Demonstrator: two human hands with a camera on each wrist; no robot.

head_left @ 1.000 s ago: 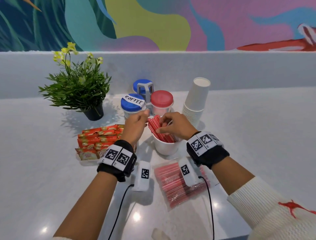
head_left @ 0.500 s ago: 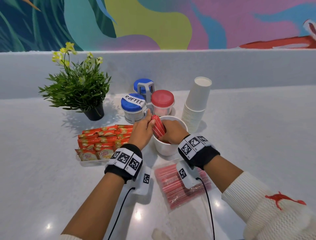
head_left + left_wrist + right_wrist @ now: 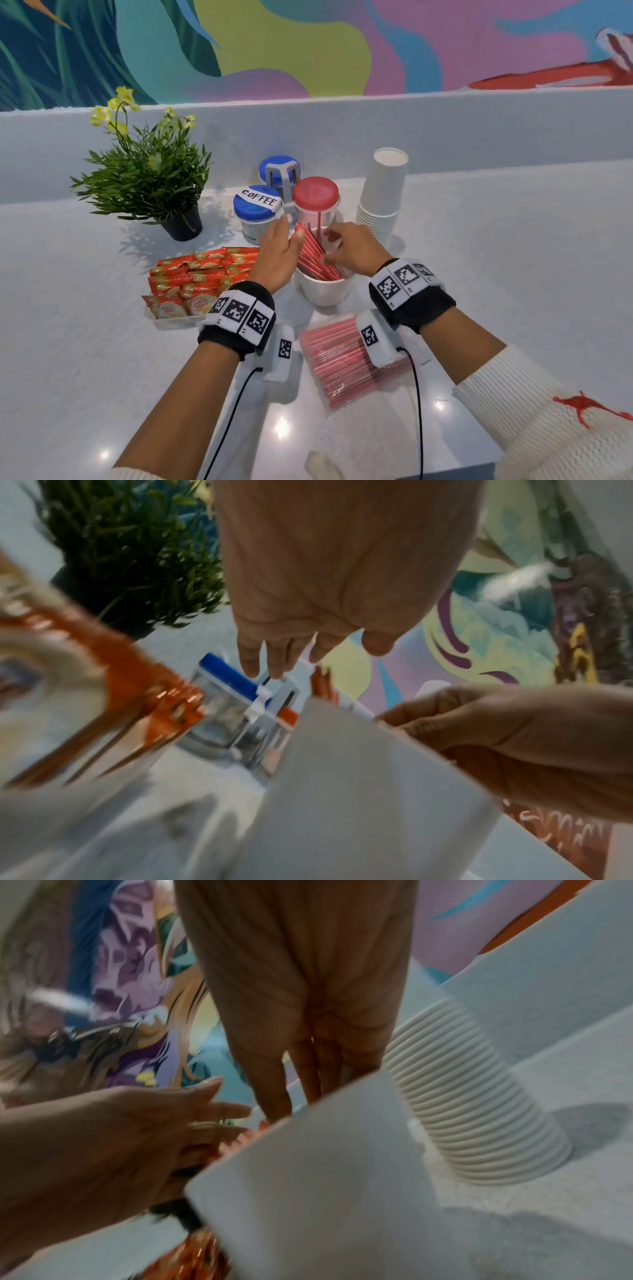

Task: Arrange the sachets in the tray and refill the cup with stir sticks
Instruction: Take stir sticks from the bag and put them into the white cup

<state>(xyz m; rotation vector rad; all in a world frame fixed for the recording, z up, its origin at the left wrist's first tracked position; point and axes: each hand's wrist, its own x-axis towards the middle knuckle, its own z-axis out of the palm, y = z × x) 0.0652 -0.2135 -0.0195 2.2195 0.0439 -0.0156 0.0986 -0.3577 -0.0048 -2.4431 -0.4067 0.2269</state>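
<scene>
Red stir sticks (image 3: 313, 255) are seen leaning in a white cup (image 3: 322, 291), which stands between the two hands. The left hand (image 3: 275, 257) is held flat against the cup's left side, its fingers (image 3: 274, 656) straight and spread, with the thumb touching the upper ends of the sticks; nothing is gripped by it. The right hand (image 3: 352, 250) is placed over the cup's right rim, its fingers loosely bent above the opening, and no stick can be seen pinched in them. Just left of the left hand, orange sachets (image 3: 198, 274) are laid in rows in a clear tray (image 3: 171, 322). Below the right wrist, nearer the person, a clear bag of red stir sticks (image 3: 342, 363) is lying flat on the pale counter (image 3: 513, 274). Beyond the fingertips, a blue-lidded jar labelled COFFEE (image 3: 257, 209) and a red-lidded jar (image 3: 315, 202) are set close together. A stack of white paper cups (image 3: 472, 1123) stands just beyond the right hand, and a potted plant (image 3: 150, 185) is placed well to the left of the left hand.
</scene>
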